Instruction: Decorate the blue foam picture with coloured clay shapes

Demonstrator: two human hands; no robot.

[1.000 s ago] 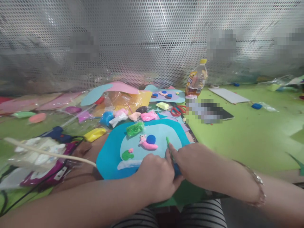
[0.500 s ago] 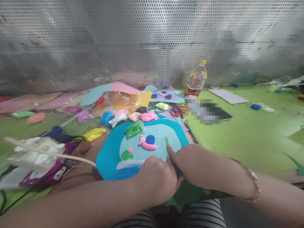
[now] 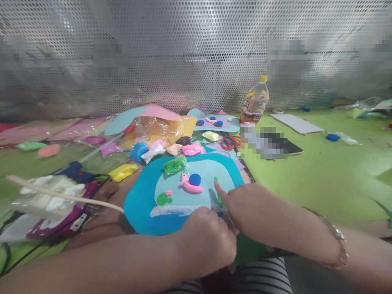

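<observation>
A blue foam sheet (image 3: 134, 204) lies in front of me with a pale blue panel (image 3: 171, 181) on it. On that panel sit a pink clay snail (image 3: 191, 186) with a blue shell, a green clay lily pad (image 3: 163, 199) with a pink flower, and a thin green clay strip (image 3: 220, 200). The outstretched index finger of my right hand (image 3: 251, 208) touches the strip near its top; its other fingers are mostly hidden. My left hand (image 3: 210, 234) is closed at the sheet's near edge, close to the right one. Whatever it may grip is out of sight.
A green clay packet (image 3: 175, 165) rests on the sheet's upper edge. Behind are several clay packets, red-handled scissors (image 3: 228, 142), and a drink bottle (image 3: 255, 102). A dark tablet-like slab (image 3: 289, 145) lies right; a power strip (image 3: 76, 222) and cables lie left.
My right index finger has bent and drawn slightly back, and more of the green strip's lower part shows. My left hand has shifted a little to the right and down.
</observation>
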